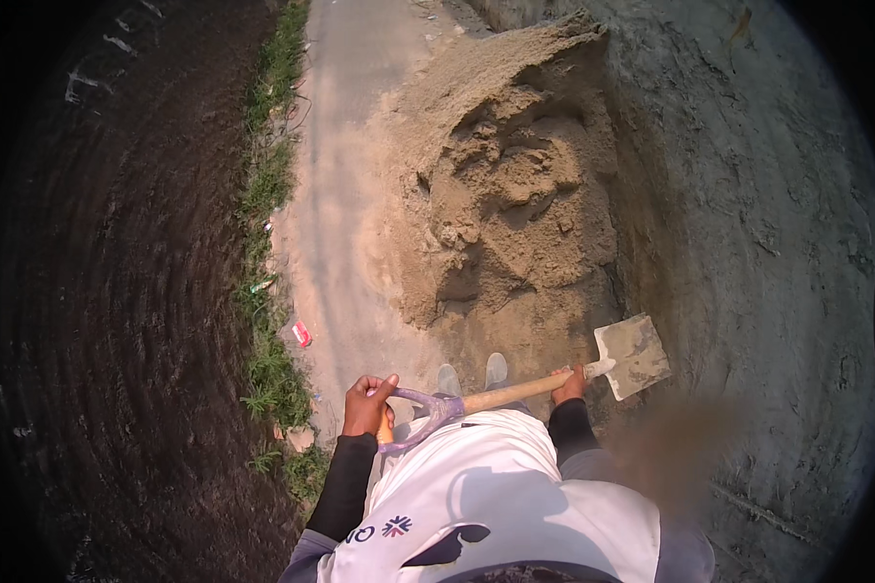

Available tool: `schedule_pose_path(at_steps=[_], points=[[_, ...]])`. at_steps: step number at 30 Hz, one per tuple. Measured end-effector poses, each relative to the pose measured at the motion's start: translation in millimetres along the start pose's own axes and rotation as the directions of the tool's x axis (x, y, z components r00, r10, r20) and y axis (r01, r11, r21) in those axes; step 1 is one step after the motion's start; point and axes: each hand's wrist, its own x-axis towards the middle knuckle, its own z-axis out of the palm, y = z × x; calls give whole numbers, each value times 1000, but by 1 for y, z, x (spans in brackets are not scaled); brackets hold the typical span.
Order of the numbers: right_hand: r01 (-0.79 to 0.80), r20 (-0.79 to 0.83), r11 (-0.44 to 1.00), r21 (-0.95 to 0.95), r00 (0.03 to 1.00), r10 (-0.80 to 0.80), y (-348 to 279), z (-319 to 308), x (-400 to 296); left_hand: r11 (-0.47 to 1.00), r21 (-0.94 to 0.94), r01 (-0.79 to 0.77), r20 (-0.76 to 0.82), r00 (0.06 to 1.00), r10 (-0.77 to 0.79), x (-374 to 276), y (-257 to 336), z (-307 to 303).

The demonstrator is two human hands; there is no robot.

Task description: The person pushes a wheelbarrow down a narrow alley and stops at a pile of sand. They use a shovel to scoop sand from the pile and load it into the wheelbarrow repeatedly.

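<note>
A square-bladed shovel lies across the front of my body. My left hand is closed around the grip of its purple D-handle. Low on the wooden shaft, close to the socket, my right hand grips it. The metal blade points out to the right and carries only a smear of dried material. Beyond my shoes rises a heap of damp brown sand, its near face dug into hollows. The blade is apart from the heap.
A concrete path runs along the heap's left side. Green weeds and litter, including a red-and-white packet, line its left edge, with dark ground beyond. A rough grey surface borders the heap on the right.
</note>
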Motion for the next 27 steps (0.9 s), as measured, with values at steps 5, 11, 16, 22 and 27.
schedule_pose_path(at_steps=[5,11,16,22,27], points=[[-279,210,960,30,941,267,-33,15,46,975,-79,-206,-44,978,203,12,-11,11],[-67,-51,992,-107,997,62,-32,56,36,988,-63,-138,-330,938,110,40,-59,7],[-2,46,991,-131,999,8,-32,78,17,943,-323,86,-202,967,-157,40,-98,-9],[1,233,989,-149,972,35,-26,122,-21,891,-439,119,-128,973,-193,41,-112,-54],[2,359,968,-250,929,91,-2,188,-71,778,-620,103,-92,975,-202,47,-148,-95]])
